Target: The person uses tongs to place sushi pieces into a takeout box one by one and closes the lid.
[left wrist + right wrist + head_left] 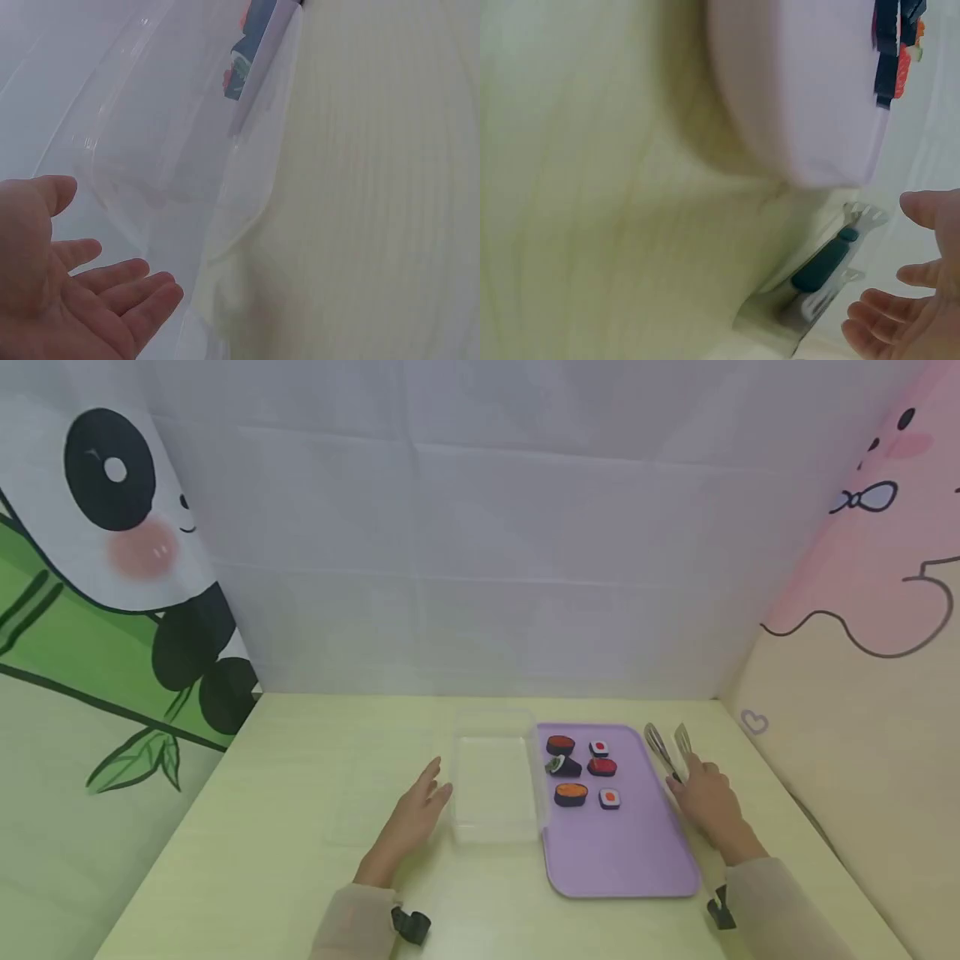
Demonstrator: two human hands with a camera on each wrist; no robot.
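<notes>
Long silver metal tongs: lying right of the rectangular purple tray.
Right hand: hovering beside the tongs, fingers loosely spread.
Left hand: hovering near the clear rectangular plastic box, left of the tray, fingers spread.

Along the tabletop's left edge and in front of the purple tray, a hand could pass freely. Sushi pieces crowd the tray's far end; its near end is open. The clear container's walls block its left edge; tongs obstruct its right.
</notes>
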